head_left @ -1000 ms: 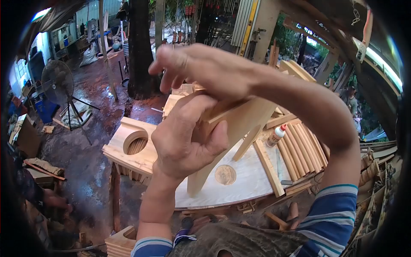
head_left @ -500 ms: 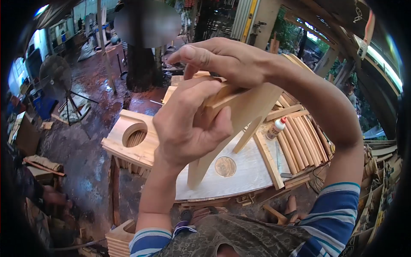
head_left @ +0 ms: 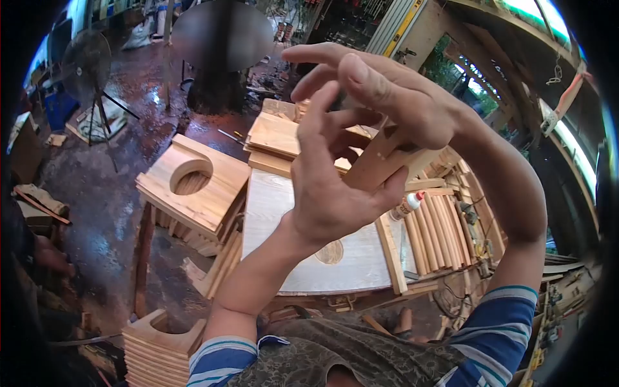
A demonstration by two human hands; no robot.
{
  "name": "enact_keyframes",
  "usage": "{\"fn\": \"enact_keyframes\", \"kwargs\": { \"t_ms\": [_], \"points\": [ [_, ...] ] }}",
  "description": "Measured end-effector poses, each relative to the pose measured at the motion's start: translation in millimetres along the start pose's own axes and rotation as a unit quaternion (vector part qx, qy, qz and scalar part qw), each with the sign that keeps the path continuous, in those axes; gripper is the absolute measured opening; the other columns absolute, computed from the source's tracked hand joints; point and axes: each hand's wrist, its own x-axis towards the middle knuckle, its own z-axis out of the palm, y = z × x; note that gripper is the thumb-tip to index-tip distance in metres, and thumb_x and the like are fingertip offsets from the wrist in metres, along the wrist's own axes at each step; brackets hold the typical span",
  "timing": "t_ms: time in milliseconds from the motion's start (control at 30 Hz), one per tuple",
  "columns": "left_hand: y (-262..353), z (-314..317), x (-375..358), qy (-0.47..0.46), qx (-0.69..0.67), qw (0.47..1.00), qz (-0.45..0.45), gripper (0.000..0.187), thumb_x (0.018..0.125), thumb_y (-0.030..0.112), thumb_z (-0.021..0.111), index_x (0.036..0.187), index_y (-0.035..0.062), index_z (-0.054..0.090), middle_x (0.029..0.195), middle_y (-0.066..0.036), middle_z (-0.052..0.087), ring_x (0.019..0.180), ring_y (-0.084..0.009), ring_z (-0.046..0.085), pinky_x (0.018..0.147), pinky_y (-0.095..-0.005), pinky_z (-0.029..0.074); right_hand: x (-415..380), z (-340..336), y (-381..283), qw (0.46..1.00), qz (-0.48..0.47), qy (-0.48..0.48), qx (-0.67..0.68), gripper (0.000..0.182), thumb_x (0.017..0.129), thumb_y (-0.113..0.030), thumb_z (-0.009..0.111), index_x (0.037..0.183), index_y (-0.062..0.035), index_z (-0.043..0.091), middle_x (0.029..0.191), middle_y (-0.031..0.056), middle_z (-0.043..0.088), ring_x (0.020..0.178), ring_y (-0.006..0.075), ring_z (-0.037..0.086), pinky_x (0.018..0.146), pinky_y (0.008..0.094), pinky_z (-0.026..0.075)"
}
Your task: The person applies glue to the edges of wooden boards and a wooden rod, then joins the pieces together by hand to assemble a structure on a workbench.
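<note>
A pale wooden board point(head_left: 377, 158) is raised above the table, its near end pointing toward me. My left hand point(head_left: 335, 184) is around that end, the thumb along its lower side and the fingers loosely bent on the other side. Over the top of the board lies my right hand point(head_left: 400, 97), its fingers stretched out and apart and its heel close against the wood. A dark notch shows in the board just below the right hand. Both hands hide much of the board, and whether the right palm presses on it cannot be seen.
Below is a pale grey tabletop point(head_left: 342, 271) with a round wooden disc point(head_left: 329, 252). A glue bottle point(head_left: 407, 205) stands near a row of rounded wooden slats point(head_left: 438, 232). To the left sits a board with a round hole point(head_left: 222, 187); stacked cut pieces point(head_left: 155, 351) are below. A fan point(head_left: 90, 58) stands behind.
The board has turned from a slanted side view to nearly end-on. Both hands have shifted right, and the left hand's fingers have opened wider around the board.
</note>
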Motion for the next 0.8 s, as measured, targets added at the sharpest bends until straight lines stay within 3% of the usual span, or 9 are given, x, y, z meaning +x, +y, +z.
{"fn": "enact_keyframes", "kwargs": {
  "t_ms": [200, 300, 367, 433, 500, 567, 633, 733, 800],
  "points": [
    [2, -4, 0, -0.007, 0.016, 1.000, -0.022, 0.089, 0.075, 0.010, 0.086, 0.146, -0.0017, 0.033, 0.099, -0.017, 0.069, 0.082, -0.0229, 0.073, 0.068, -0.0325, 0.060, 13, -18, 13, 0.996, -0.008, 0.004, 0.086, 0.091, 0.103, -0.071, 0.022, 0.152, 0.0039, 0.038, 0.118, 0.0197, 0.067, 0.121, 0.0263, 0.058, 0.113, 0.0427, 0.039],
    [-8, -3, 3, -0.005, 0.006, 0.999, 0.032, 0.085, 0.073, 0.010, 0.087, 0.143, -0.0005, 0.040, 0.097, -0.016, 0.070, 0.081, -0.0223, 0.072, 0.067, -0.0322, 0.060, 13, -57, 8, 0.975, -0.122, 0.111, 0.152, 0.078, 0.108, -0.059, 0.015, 0.138, -0.0001, 0.056, 0.117, 0.0224, 0.070, 0.104, 0.0332, 0.069, 0.097, 0.0515, 0.054],
    [-6, -8, 7, -0.019, 0.048, 0.999, 0.006, 0.085, 0.071, 0.009, 0.087, 0.144, 0.0041, 0.043, 0.096, -0.011, 0.070, 0.079, -0.0196, 0.071, 0.063, -0.0284, 0.057, -21, -91, 9, 0.942, -0.241, 0.231, -0.040, 0.076, 0.108, -0.059, 0.017, 0.138, -0.0014, 0.056, 0.118, 0.0241, 0.069, 0.104, 0.0335, 0.069, 0.099, 0.0519, 0.053],
    [-6, -14, 8, -0.072, 0.104, 0.992, -0.028, 0.088, 0.076, 0.000, 0.083, 0.149, 0.0074, 0.034, 0.109, -0.005, 0.062, 0.091, -0.0122, 0.065, 0.072, -0.0227, 0.054, -75, -67, -12, 0.877, -0.183, 0.431, 0.106, 0.068, 0.110, -0.054, 0.022, 0.132, -0.0007, 0.058, 0.114, 0.0226, 0.070, 0.104, 0.0319, 0.069, 0.101, 0.0514, 0.052],
    [7, -13, 12, -0.065, 0.103, 0.988, -0.091, 0.081, 0.080, 0.000, 0.080, 0.149, 0.0051, 0.036, 0.109, -0.004, 0.064, 0.095, -0.0134, 0.066, 0.081, -0.0257, 0.054, -155, -82, 38, 0.847, -0.285, 0.423, 0.149, 0.059, 0.111, -0.046, 0.029, 0.130, 0.0013, 0.058, 0.109, 0.0181, 0.072, 0.100, 0.0296, 0.069, 0.100, 0.0467, 0.053],
    [18, -18, 21, -0.102, 0.162, 0.976, -0.100, 0.082, 0.082, -0.002, 0.078, 0.152, 0.0032, 0.035, 0.115, -0.010, 0.068, 0.104, -0.0175, 0.067, 0.091, -0.0294, 0.053, -234, -80, 140, 0.724, -0.202, 0.655, 0.071, 0.051, 0.112, -0.038, 0.033, 0.131, 0.0011, 0.059, 0.106, 0.0134, 0.073, 0.097, 0.0270, 0.069, 0.097, 0.0415, 0.054],
    [22, -29, 38, -0.169, 0.159, 0.967, -0.103, 0.081, 0.087, 0.004, 0.074, 0.155, 0.0019, 0.030, 0.123, -0.018, 0.068, 0.118, -0.0262, 0.066, 0.097, -0.0344, 0.053, -284, -10, 264, 0.570, -0.010, 0.810, 0.142, 0.017, 0.093, -0.018, 0.058, 0.089, -0.0049, 0.067, 0.073, 0.0086, 0.069, 0.066, 0.0189, 0.065, 0.065, 0.0333, 0.052],
    [56, -40, 83, -0.314, 0.428, 0.837, -0.134, 0.043, 0.094, 0.028, 0.069, 0.123, -0.0034, 0.068, 0.119, -0.010, 0.070, 0.115, -0.0202, 0.063, 0.107, -0.0385, 0.043, -285, 119, 332, 0.564, 0.317, 0.748, 0.148, 0.015, 0.090, -0.015, 0.064, 0.087, -0.0010, 0.066, 0.071, 0.0069, 0.064, 0.059, 0.0151, 0.059, 0.056, 0.0292, 0.048],
    [71, -26, 95, -0.373, 0.472, 0.787, -0.138, 0.058, 0.090, 0.035, 0.072, 0.135, 0.0013, 0.061, 0.113, -0.008, 0.067, 0.114, -0.0176, 0.060, 0.105, -0.0390, 0.042, -316, 191, 435, 0.700, 0.406, 0.587, 0.028, 0.023, 0.086, -0.016, 0.068, 0.100, 0.0033, 0.068, 0.082, 0.0167, 0.070, 0.073, 0.0276, 0.070, 0.071, 0.0383, 0.056]
  ]
}}
